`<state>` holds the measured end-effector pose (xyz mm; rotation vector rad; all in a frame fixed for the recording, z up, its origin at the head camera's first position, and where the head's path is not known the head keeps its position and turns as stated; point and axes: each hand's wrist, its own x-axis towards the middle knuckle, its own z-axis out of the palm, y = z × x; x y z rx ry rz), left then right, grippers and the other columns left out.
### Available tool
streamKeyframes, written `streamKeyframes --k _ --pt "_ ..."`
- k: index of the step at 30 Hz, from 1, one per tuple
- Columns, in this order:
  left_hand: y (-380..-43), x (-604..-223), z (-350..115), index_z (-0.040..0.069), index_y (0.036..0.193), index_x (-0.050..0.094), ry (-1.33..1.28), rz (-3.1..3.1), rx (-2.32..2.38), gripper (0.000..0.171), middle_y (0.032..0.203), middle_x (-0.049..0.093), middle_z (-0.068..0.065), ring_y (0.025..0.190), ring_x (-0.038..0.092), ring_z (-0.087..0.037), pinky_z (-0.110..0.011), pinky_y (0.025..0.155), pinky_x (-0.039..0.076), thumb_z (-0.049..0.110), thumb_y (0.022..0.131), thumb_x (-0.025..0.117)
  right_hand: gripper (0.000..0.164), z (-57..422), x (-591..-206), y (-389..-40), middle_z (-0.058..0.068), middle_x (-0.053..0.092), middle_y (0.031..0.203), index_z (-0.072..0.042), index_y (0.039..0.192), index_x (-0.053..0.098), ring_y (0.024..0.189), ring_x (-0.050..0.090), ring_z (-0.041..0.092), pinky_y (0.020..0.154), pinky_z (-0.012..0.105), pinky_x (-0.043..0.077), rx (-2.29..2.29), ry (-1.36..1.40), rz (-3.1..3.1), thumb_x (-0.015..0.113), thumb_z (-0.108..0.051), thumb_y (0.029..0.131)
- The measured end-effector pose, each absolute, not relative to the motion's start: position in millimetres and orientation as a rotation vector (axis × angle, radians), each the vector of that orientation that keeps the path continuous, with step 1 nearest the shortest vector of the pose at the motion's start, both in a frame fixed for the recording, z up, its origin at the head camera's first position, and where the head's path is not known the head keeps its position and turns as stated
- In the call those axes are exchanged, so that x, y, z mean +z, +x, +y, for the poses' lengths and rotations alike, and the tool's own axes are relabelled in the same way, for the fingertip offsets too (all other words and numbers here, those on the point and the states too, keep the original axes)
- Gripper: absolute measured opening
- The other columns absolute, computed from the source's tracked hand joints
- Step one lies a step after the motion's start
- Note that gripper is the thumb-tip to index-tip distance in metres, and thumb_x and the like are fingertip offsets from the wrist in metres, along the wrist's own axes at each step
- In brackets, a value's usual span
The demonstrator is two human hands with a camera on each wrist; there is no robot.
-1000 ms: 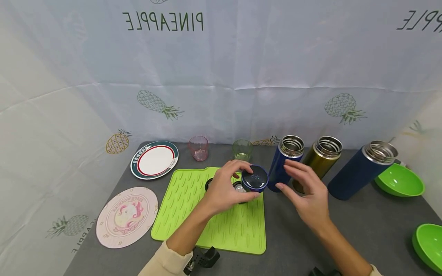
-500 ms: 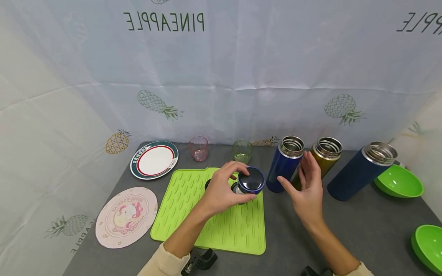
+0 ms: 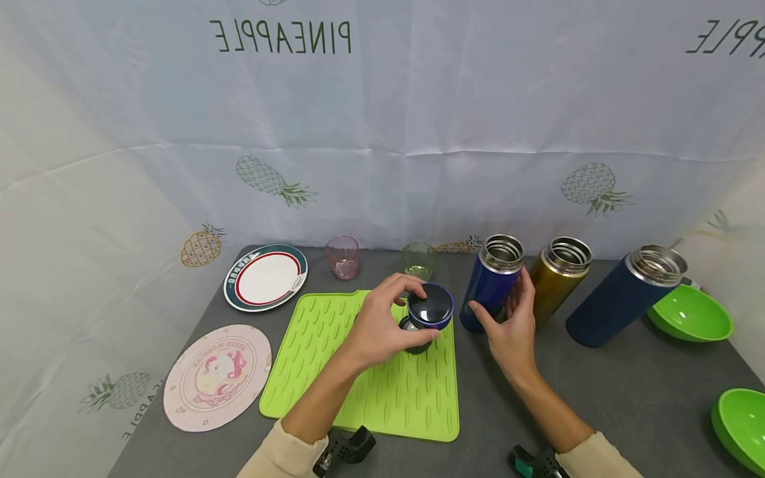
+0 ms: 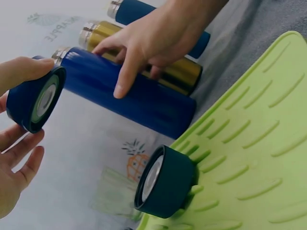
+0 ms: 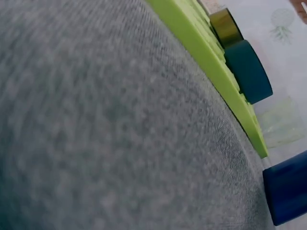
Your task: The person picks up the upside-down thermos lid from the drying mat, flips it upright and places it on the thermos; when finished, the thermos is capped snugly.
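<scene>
My left hand (image 3: 382, 325) pinches a blue bottle lid (image 3: 430, 307) by its rim, above the green mat (image 3: 388, 398); in the left wrist view the underside of the lid (image 4: 46, 99) shows a pale round seal. My right hand (image 3: 515, 325) holds the upright, lidless blue bottle (image 3: 483, 292), thumb across its near side and fingers on the right. Beneath the raised lid, a dark teal lid (image 4: 168, 182) stands on the mat, mostly hidden by the left hand in the head view. A gold lid (image 5: 226, 28) stands beside it in the right wrist view.
To the right stand an uncapped gold bottle (image 3: 550, 285) and a larger navy bottle (image 3: 621, 299). Green bowls (image 3: 690, 312) lie at the far right. Pink (image 3: 343, 257) and green (image 3: 419, 261) glasses stand at the back. A plate (image 3: 267, 277) and pink round mat (image 3: 217, 377) lie left.
My right hand has moved left, from the gap before the gold bottle onto the blue bottle. My left hand has drifted slightly left, still holding the blue lid.
</scene>
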<state>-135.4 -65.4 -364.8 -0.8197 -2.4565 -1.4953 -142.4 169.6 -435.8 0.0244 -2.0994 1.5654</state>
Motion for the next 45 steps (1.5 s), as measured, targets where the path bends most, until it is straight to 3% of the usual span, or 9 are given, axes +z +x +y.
streamKeyframes --k 5,17,34,45 --pt "-138 -362 -65 0.017 0.107 0.063 -0.823 -2.450 -1.497 0.045 0.126 0.066 -0.001 0.117 0.062 -0.017 -0.032 0.089 0.053 0.020 0.072 0.092 0.104 172 -436 -145 0.014 0.041 0.156 -0.024 0.162 0.022 0.140 0.049 0.033 0.119 0.051 0.039 1.487 0.072 -2.146 0.084 -0.002 0.081" --pt "-148 -343 -68 0.016 0.108 0.061 -0.822 -2.406 -1.503 0.046 0.125 0.064 0.000 0.117 0.061 -0.015 -0.038 0.091 0.054 0.019 0.074 0.091 0.105 182 -426 -157 0.025 0.048 0.148 -0.016 0.159 0.030 0.130 0.056 0.049 0.104 0.069 0.044 1.391 0.362 -2.280 0.088 0.005 0.074" --pt "-181 -309 -51 0.011 0.113 0.058 -0.886 -2.394 -1.466 0.044 0.130 0.063 -0.004 0.123 0.058 -0.020 -0.043 0.101 0.052 0.020 0.080 0.086 0.102 196 -404 -169 0.022 0.046 0.155 -0.020 0.159 0.030 0.139 0.050 0.049 0.105 0.071 0.045 1.410 0.636 -2.524 0.088 -0.003 0.077" --pt "-192 -320 -44 0.011 0.116 0.058 -0.928 -2.458 -1.527 0.045 0.129 0.062 -0.006 0.121 0.060 -0.022 -0.039 0.095 0.059 0.020 0.082 0.085 0.100 199 -398 -175 0.025 0.044 0.155 -0.017 0.159 0.027 0.137 0.050 0.051 0.104 0.071 0.044 1.409 0.708 -2.597 0.085 -0.002 0.080"
